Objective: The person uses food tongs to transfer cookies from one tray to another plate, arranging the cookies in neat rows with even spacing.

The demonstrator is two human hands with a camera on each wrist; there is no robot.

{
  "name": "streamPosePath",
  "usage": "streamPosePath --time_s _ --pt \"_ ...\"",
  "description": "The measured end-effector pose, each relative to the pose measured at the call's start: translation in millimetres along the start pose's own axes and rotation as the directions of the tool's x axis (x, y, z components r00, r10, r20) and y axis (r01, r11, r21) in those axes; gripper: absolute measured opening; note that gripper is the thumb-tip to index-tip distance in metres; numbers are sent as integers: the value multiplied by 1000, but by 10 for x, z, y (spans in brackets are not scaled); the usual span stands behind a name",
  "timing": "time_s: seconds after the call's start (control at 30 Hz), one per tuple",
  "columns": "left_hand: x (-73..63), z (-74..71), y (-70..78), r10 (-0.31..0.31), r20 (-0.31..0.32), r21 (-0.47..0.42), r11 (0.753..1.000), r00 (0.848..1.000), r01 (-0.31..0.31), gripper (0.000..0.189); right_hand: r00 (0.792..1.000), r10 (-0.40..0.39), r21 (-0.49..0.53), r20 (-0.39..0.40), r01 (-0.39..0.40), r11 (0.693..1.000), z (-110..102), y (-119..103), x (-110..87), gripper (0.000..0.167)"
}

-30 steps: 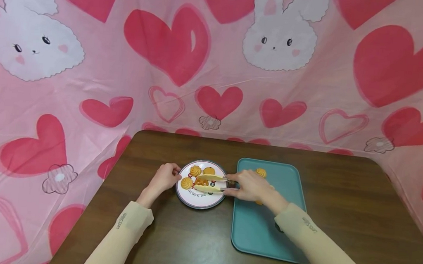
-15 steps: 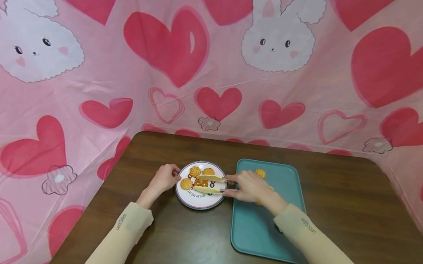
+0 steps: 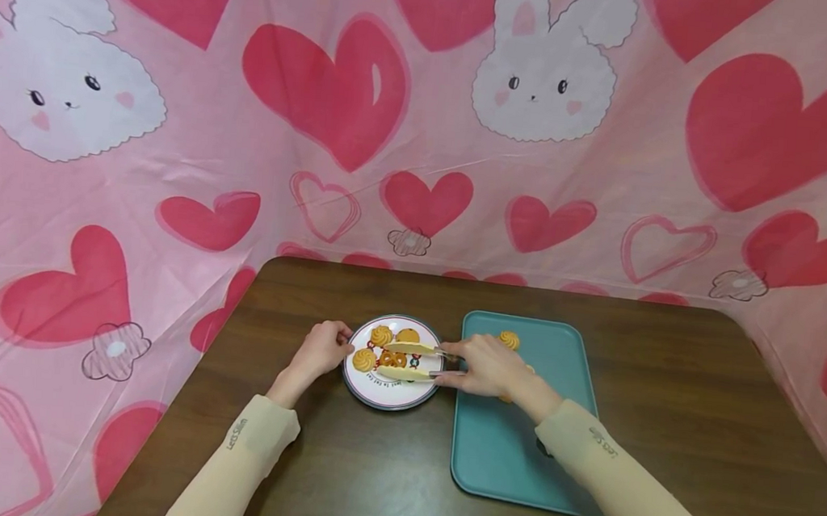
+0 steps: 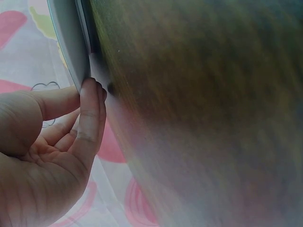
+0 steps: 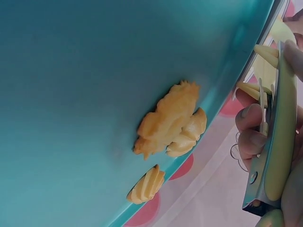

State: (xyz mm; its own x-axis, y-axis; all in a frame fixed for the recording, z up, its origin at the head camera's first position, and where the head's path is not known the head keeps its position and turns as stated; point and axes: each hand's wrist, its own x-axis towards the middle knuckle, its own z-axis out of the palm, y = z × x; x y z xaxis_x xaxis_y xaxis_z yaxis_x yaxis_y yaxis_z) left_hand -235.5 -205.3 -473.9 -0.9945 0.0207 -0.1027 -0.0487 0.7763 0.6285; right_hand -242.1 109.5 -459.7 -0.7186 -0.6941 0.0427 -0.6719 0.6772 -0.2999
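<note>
My left hand (image 3: 322, 346) pinches the left rim of a round white plate (image 3: 410, 397), thumb above and fingers below, as the left wrist view shows. On the plate lie two swirl cookies (image 3: 364, 359), a round cookie (image 3: 407, 335) and a pretzel-shaped cookie (image 3: 394, 359). With my right hand (image 3: 488, 365) I grip metal tongs (image 5: 279, 137) with pale yellow tips and handle covers. The tong tips reach over the plate from the right and stand apart, one on each side of the pretzel-shaped cookie.
A teal tray (image 3: 507, 460) lies right of the plate, under my right forearm. Along it are a swirl cookie (image 3: 510, 340) and more cookies partly hidden by my hand; the right wrist view shows a bumpy cookie (image 5: 168, 118) there. Behind the wooden table (image 3: 338, 471) hangs a pink heart-patterned cloth.
The tong tips have spread slightly wider, and more of the pretzel-shaped cookie shows between them. My left hand keeps its hold on the plate rim.
</note>
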Motion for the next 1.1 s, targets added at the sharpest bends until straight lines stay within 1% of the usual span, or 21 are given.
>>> streamPosePath --time_s 0.17,0.3,0.37,0.5,0.6,0.67,0.77,0.9,1.1 --pt "1 -1 5 -8 5 -4 1000 1000 8 24 1000 -6 14 -8 6 1000 -13 -4 -8 64" --pt "-3 1 10 -2 0 3 1000 1000 2 24 1000 22 31 -7 -22 999 -71 -13 -30 67" --pt "-6 4 14 0 -3 5 1000 1000 0 23 999 31 21 -17 -30 999 -119 -5 -53 69" --pt "-8 5 7 5 -4 7 1000 1000 -5 22 995 9 -2 -95 -9 1000 -227 51 -113 67" --pt "-8 4 -4 5 -6 5 1000 1000 -5 22 987 -16 -3 -159 15 1000 -292 124 -161 65" --pt "-4 3 -11 8 -7 7 1000 1000 -8 22 982 -29 -9 -188 27 1000 -329 173 -199 65" --pt "-1 3 -16 15 -10 11 1000 1000 -15 22 978 -26 2 -205 27 1000 -368 239 -251 65" --pt "3 7 -14 15 -11 9 1000 1000 -15 23 976 9 14 -217 -6 1000 -402 322 -322 67" --pt "5 14 -17 9 -9 11 1000 1000 -9 23 970 39 -7 -239 -42 999 -445 464 -453 68"
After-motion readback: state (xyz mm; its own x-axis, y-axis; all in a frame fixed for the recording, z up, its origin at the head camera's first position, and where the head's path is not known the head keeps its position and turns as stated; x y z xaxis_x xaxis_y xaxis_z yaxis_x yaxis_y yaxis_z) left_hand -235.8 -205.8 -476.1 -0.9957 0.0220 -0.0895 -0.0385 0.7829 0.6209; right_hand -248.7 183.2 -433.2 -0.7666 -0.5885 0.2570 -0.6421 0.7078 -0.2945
